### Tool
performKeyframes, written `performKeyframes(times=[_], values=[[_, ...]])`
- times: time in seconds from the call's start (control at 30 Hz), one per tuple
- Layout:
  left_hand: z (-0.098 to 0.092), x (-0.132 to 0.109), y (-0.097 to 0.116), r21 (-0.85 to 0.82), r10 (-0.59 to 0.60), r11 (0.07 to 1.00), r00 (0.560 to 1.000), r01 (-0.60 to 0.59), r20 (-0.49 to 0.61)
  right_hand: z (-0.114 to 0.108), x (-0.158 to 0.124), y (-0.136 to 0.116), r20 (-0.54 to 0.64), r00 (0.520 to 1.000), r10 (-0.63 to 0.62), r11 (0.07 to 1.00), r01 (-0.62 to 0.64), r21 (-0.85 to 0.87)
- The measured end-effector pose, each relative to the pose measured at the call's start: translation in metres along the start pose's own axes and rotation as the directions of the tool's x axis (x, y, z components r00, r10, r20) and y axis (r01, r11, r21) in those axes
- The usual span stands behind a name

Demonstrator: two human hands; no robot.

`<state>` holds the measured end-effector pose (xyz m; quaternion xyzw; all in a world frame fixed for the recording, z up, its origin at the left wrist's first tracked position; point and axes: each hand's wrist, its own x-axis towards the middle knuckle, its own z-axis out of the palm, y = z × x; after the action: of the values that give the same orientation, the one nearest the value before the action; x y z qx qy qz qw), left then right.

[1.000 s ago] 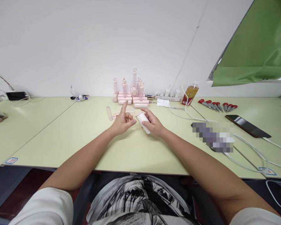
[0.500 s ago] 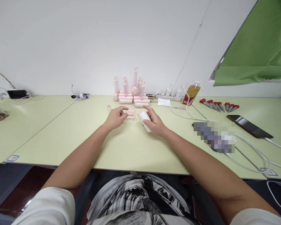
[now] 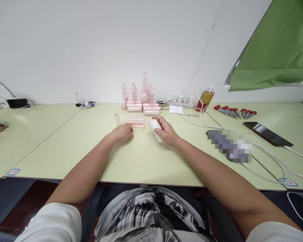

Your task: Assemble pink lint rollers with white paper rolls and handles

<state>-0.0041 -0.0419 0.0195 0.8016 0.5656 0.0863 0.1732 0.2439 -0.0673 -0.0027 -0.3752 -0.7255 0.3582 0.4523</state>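
Note:
My right hand (image 3: 165,131) is closed around a white lint roller refill (image 3: 155,128), held tilted just above the table. My left hand (image 3: 123,133) has its fingers curled together low over the table, with a small pale round piece (image 3: 132,130) at the fingertips, partly hidden by them. Right behind the left hand lies an open pink lint roller case (image 3: 138,125) with its clear cover raised. A pale pink handle (image 3: 117,119) stands beside the case on the left.
Several pink lint rollers (image 3: 142,97) are grouped against the wall. To the right are a power strip (image 3: 184,105), a drink bottle (image 3: 205,99), red-tipped tools (image 3: 227,111), a phone (image 3: 267,133) and white cables. A charger cable (image 3: 86,105) sits at the back left.
My left hand has moved a little left and down, its fingers now curled at the small pale piece, uncovering more of the pink case. The right hand still holds the refill.

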Motion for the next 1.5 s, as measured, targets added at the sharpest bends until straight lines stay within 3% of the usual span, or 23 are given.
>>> performKeyframes(times=[0.13, 0.3, 0.4, 0.6, 0.8, 0.87, 0.93, 1.03, 1.13, 1.23, 1.33, 1.5], values=[[-0.003, -0.002, 0.0, -0.038, 0.055, 0.998, 0.996, -0.053, 0.063, 0.002, 0.001, 0.001, -0.033, 0.998, 0.054, 0.998, -0.053, 0.033], [-0.003, -0.004, 0.004, 0.046, -0.042, 0.998, 0.999, 0.042, -0.012, 0.003, 0.003, 0.003, -0.127, 0.992, 0.027, 1.0, -0.025, 0.012], [0.001, -0.001, 0.005, 0.078, -0.069, 0.995, 0.998, 0.067, 0.013, 0.002, 0.005, 0.005, -0.177, 0.983, 0.035, 0.999, -0.031, 0.028], [0.004, 0.001, 0.008, 0.056, -0.038, 0.998, 0.999, 0.037, 0.021, 0.0, 0.008, 0.004, -0.213, 0.971, 0.104, 0.986, -0.072, 0.15], [0.005, 0.002, 0.006, 0.042, 0.059, 0.998, 0.996, -0.057, -0.07, 0.001, 0.008, -0.002, -0.214, 0.964, 0.16, 0.97, -0.114, 0.214], [0.007, 0.003, 0.005, -0.002, 0.079, 0.997, 0.992, -0.08, -0.095, 0.001, 0.008, -0.002, -0.216, 0.964, 0.156, 0.97, -0.109, 0.216], [0.008, 0.005, 0.004, -0.156, 0.03, 0.987, 0.996, -0.043, -0.084, 0.001, 0.008, -0.002, -0.215, 0.964, 0.158, 0.97, -0.11, 0.217], [0.007, 0.005, 0.006, -0.498, -0.048, 0.867, 0.998, 0.023, -0.036, 0.001, 0.009, -0.001, -0.22, 0.963, 0.158, 0.967, -0.106, 0.232], [0.004, 0.004, 0.011, -0.697, -0.052, 0.717, 0.995, -0.02, -0.082, 0.001, 0.009, -0.001, -0.23, 0.96, 0.158, 0.958, -0.093, 0.271], [0.003, 0.003, 0.016, -0.8, -0.069, 0.595, 0.987, -0.075, -0.143, 0.001, 0.01, -0.001, -0.259, 0.953, 0.155, 0.939, -0.061, 0.338], [0.006, 0.004, 0.02, -0.84, -0.084, 0.532, 0.981, -0.107, -0.177, 0.001, 0.01, 0.001, -0.233, 0.962, 0.144, 0.933, -0.053, 0.357], [0.018, 0.008, 0.025, -0.875, -0.135, 0.484, 0.984, -0.035, -0.114, 0.005, 0.006, 0.004, -0.159, 0.987, 0.004, 0.992, 0.017, 0.129]])
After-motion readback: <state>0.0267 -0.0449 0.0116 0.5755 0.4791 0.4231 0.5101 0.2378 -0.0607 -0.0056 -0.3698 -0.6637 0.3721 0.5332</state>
